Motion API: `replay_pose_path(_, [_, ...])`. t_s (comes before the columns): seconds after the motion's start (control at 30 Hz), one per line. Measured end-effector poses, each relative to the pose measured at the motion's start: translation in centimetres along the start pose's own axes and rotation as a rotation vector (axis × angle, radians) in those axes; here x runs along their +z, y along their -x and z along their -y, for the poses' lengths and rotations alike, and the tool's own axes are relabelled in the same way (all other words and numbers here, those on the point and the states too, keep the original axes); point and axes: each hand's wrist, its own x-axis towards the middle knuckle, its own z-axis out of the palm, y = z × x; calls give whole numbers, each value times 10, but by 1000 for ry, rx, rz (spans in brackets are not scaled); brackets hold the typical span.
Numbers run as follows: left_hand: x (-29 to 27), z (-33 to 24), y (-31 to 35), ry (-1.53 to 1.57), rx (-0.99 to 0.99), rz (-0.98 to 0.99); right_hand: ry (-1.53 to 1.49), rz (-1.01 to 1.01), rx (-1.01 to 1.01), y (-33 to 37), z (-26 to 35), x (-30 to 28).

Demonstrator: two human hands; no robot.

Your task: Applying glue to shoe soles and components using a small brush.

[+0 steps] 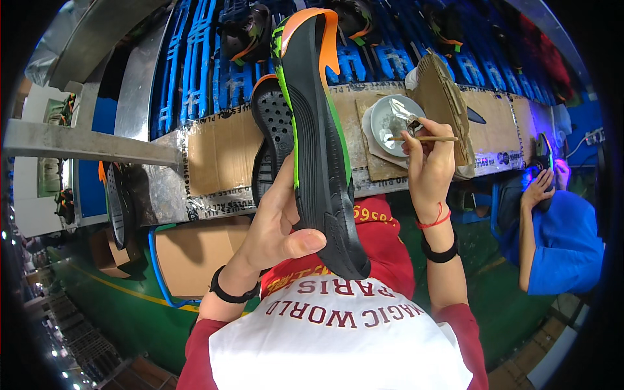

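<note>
My left hand [283, 227] is closed round a black shoe sole [318, 143] with green side edging and an orange heel end, held upright and tilted a little. Behind it, a second black sole [272, 120] with a pattern of holes rests on the cardboard-covered bench. My right hand [429, 156] pinches a thin wooden stick [442, 138], its pale end over a white bowl [380, 117]. Whether that end carries bristles is too small to tell. The bowl holds something clear or whitish and stands on a cardboard piece [383, 170].
Blue conveyor racks [195, 58] carrying several dark shoe parts run behind the bench. A cardboard flap [445, 97] stands right of the bowl. A metal bar [84, 142] juts in from the left. A co-worker in blue [562, 240] handles a shoe at right.
</note>
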Motion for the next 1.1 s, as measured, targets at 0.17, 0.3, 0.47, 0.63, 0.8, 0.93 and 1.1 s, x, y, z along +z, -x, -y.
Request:
replay_pose_path(0.17, [-4,3,1,-10,10,5,27,12,25,1,-10,8])
replay_pose_path(0.3, [-5,4,0,-24,25,10,17,17,39,1,-13,11])
replay_pose_path(0.47, [-2,7,-2,37,17,-3,-40,-2,37,1,-10,7])
replay_pose_path(0.63, [-1,3,-8,55,-7,20,-19,-16,-15,-4,-2,-9])
replay_pose_path(0.8, [2,1,-10,8,35,12,-585,-130,178,-8,46,-42])
replay_pose_path(0.93, [3,1,-11,17,27,21,-766,17,127,-2,57,-49])
replay_pose_path(1.1, [6,-1,-9,25,7,27,-760,79,130,1,60,-47])
